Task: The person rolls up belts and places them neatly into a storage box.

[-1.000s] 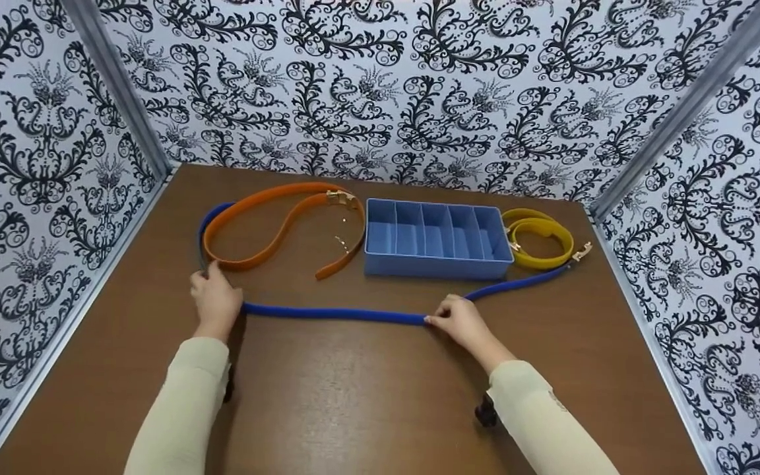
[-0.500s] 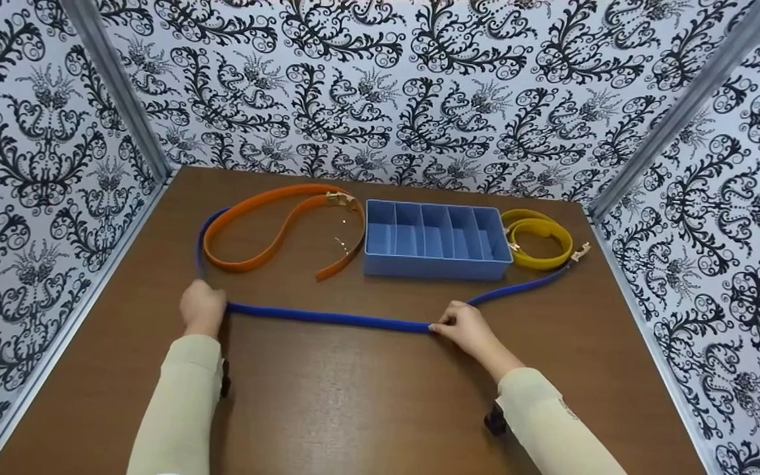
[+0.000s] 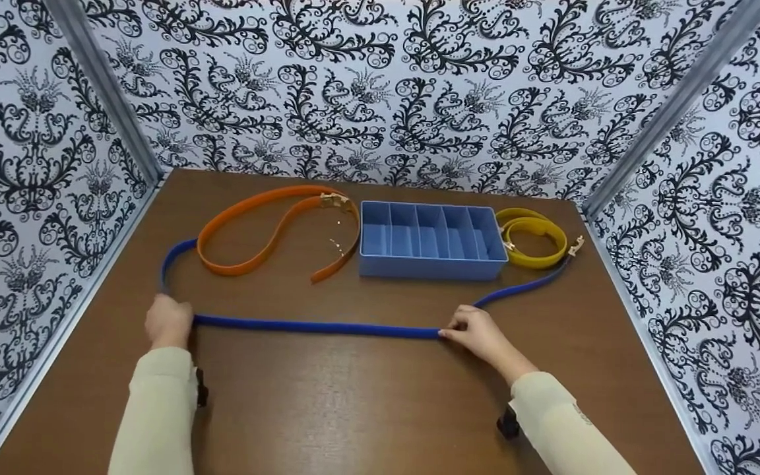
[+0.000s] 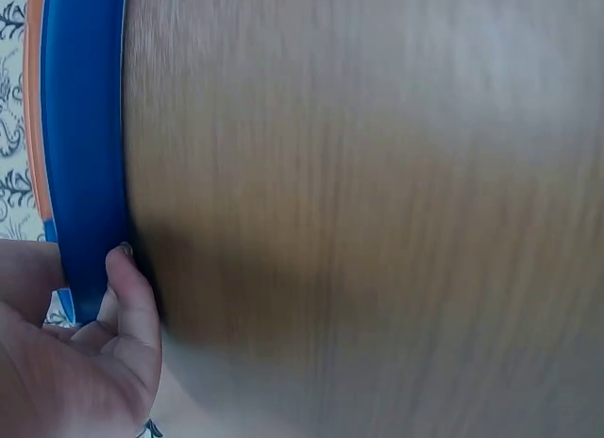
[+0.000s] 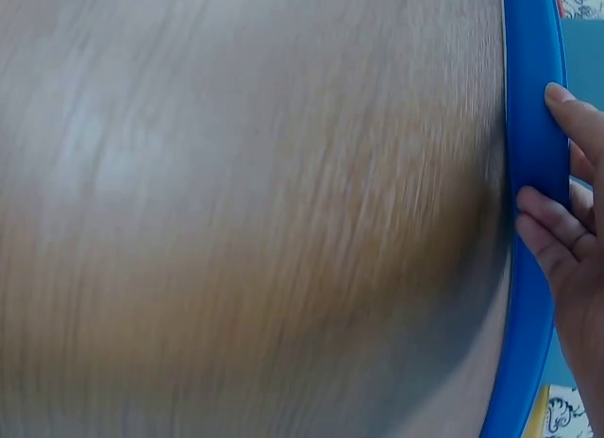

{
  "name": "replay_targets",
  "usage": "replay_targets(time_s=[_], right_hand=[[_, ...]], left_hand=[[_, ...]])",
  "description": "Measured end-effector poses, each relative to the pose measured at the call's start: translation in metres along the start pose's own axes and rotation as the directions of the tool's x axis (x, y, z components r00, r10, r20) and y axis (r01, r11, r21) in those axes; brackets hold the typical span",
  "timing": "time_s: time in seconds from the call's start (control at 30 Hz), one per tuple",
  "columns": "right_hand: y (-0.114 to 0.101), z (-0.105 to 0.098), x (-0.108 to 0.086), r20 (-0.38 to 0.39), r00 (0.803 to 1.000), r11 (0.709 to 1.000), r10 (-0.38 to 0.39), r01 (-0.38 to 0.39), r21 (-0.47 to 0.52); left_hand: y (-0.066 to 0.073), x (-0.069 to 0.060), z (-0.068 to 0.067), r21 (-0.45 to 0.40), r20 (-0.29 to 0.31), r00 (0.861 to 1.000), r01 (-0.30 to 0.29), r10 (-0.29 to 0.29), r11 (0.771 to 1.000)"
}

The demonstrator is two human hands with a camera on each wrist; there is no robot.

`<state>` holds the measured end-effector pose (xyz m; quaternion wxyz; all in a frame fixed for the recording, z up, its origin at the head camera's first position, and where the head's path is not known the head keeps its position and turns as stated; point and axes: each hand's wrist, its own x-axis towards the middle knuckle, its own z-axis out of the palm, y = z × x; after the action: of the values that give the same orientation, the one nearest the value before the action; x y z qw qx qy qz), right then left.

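Observation:
A long blue strap [image 3: 314, 326] stretches in a straight run between my two hands. My left hand [image 3: 169, 320] grips it at the left, where the strap bends back toward an orange strap [image 3: 235, 269]. In the left wrist view the fingers curl around the blue band [image 4: 87, 145]. My right hand [image 3: 475, 330] pinches the strap between thumb and fingers; the right wrist view shows fingertips [image 5: 533, 200] on its near edge. Past the right hand, the strap runs back to a gold-coloured clasp [image 3: 576, 247] at its end.
A blue box [image 3: 433, 267] with several compartments stands at the back middle. The orange strap lies in a loose loop on its left; a coiled yellow strap [image 3: 561, 254] lies on its right. Patterned walls [image 3: 380, 86] border the brown table [image 3: 340, 409].
My left hand has moved left and slightly nearer, drawing the blue strap's far part out from beside the orange loop. My right hand has shifted slightly right and nearer, still holding the strap.

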<state>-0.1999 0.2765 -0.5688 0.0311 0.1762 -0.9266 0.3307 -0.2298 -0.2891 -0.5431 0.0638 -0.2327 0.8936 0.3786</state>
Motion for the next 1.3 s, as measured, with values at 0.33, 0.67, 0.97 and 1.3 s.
replay_targets(time_s=[0.33,0.67,0.97,1.3], right_hand=[[0.023,-0.019,-0.003,-0.048,0.998,0.999,0.040,-0.040,0.009],[0.038,-0.036,-0.003,-0.053,0.990,0.992,0.128,-0.128,0.007],[0.046,-0.042,0.000,-0.018,0.984,0.984,0.176,-0.176,-0.003],[0.050,-0.043,0.002,-0.055,0.988,0.990,0.142,-0.141,0.028]], left_hand=[[-0.018,0.004,-0.017,0.080,-0.007,0.999,-0.032,0.033,0.996],[-0.022,0.012,-0.021,0.153,-0.037,0.991,-0.125,0.132,0.980],[-0.019,0.016,-0.023,0.179,0.129,0.968,-0.235,0.214,0.955],[-0.016,0.013,-0.020,0.242,0.189,0.930,-0.355,0.315,0.903]])
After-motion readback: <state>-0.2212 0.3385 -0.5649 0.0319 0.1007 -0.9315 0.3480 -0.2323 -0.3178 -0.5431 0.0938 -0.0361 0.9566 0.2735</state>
